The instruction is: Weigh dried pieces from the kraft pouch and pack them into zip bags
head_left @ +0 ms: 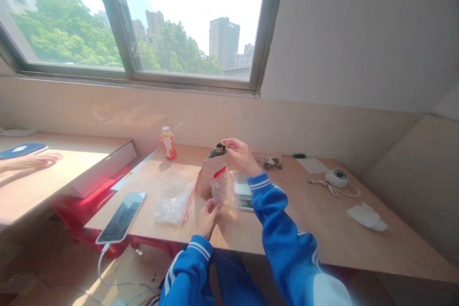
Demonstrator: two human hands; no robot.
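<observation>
My right hand (241, 154) pinches the top of a brown kraft paper bag (210, 177) with a red label, and something dark shows at its mouth. My left hand (208, 217) is lower down, its fingers gripping a small clear zip bag (219, 190) in front of the paper bag. A digital kitchen scale (242, 190) sits just right of them, partly hidden by my right sleeve. A larger clear zip-top plastic bag (174, 200) lies crumpled on the wooden table (315, 229) to the left.
A smartphone (121, 217) on a cable lies at the table's near left corner. A bottled drink (168, 143) stands at the back. A bag of dark pieces (270, 162), a white corded device (336, 178) and a white cloth (366, 217) lie right. Another person's hand (30, 161) rests on the neighbouring table.
</observation>
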